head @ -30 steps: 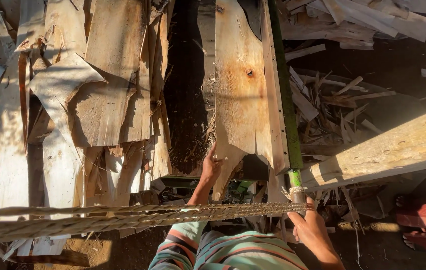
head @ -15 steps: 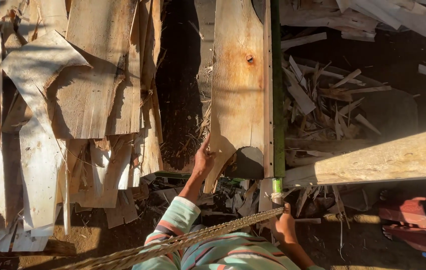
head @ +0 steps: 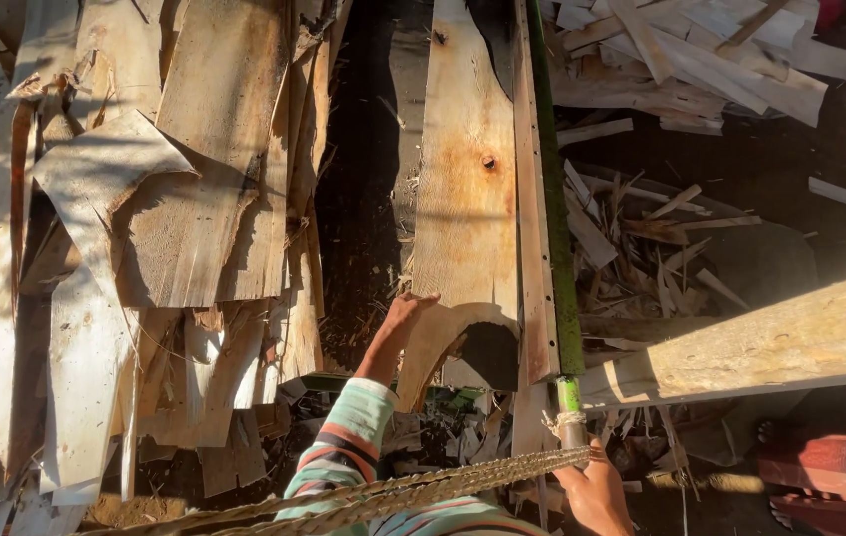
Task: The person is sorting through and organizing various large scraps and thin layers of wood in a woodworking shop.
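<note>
Left hand on wood sheet, right hand on green pole.
Sheet at 12 o'clock, fingers pressed flat on its edge; rt fingers wrapped round pole w/ rope. Risk: cracked sheet could split, splinters.

Dark dirt ground under low warm sunlight, heaps of torn veneer sheets and wood scraps.

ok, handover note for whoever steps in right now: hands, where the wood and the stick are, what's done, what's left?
Left hand: open, flat on the near end of the knotted veneer sheet.
Right hand: gripping the bottom of the green pole, which runs along the sheet's right edge.
Straw rope crosses below.
Done: veneer pile stacked at left.
Left: this sheet not yet on the pile, judging by its position.
</note>
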